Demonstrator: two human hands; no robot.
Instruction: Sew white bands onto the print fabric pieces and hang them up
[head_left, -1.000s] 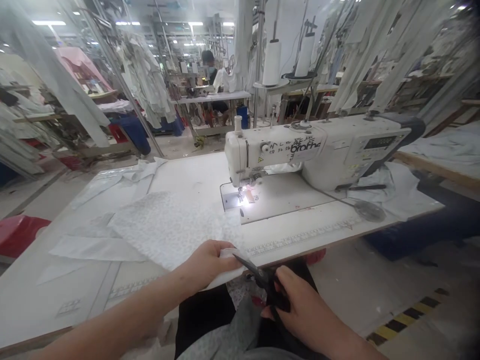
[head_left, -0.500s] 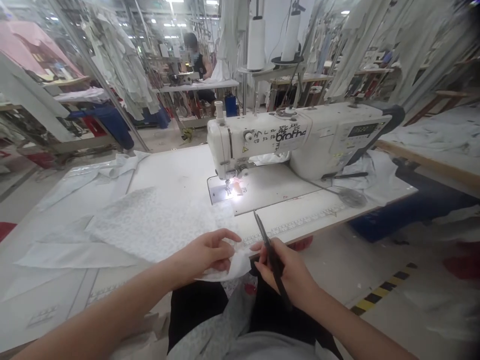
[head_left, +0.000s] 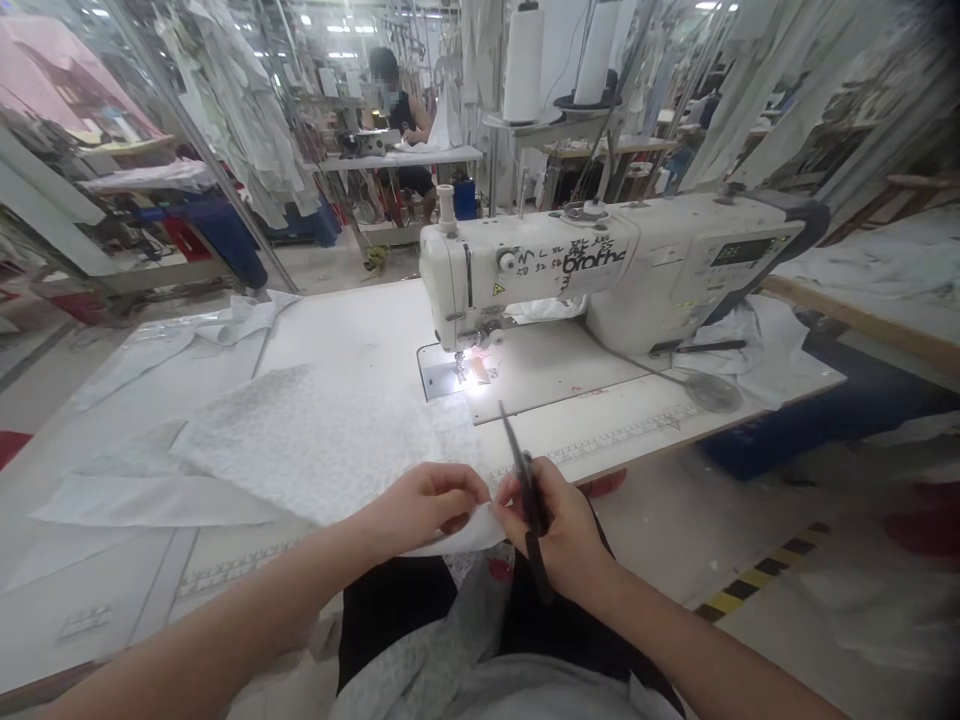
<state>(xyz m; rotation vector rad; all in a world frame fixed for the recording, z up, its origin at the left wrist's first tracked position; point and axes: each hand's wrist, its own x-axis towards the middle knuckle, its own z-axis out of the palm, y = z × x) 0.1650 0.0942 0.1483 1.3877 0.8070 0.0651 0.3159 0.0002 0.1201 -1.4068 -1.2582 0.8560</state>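
Observation:
A white patterned cloth (head_left: 300, 440) is spread over the sewing table, its near corner hanging past the front edge towards my lap. My left hand (head_left: 431, 505) pinches that corner between thumb and fingers. Dark scissors (head_left: 516, 445) rest in my right hand (head_left: 566, 525), blades pointing up and away from me. The thumb and forefinger of this hand also meet at the cloth's edge, right beside my left fingertips. Beyond both hands stands a white sewing machine (head_left: 525, 270), its lamp lit over the needle plate (head_left: 439, 378).
White cloth pieces (head_left: 150, 500) lie on the left of the table. A ruler strip (head_left: 615, 435) runs along the front edge. A round grey mesh object (head_left: 712, 393) sits at the right. Thread cones (head_left: 523, 65) stand behind the machine; a person (head_left: 405, 115) works farther back.
My right hand has moved left and its fingers now meet the cloth edge at my left fingertips. The scissors have swung more upright in the hand. The view has shifted slightly.

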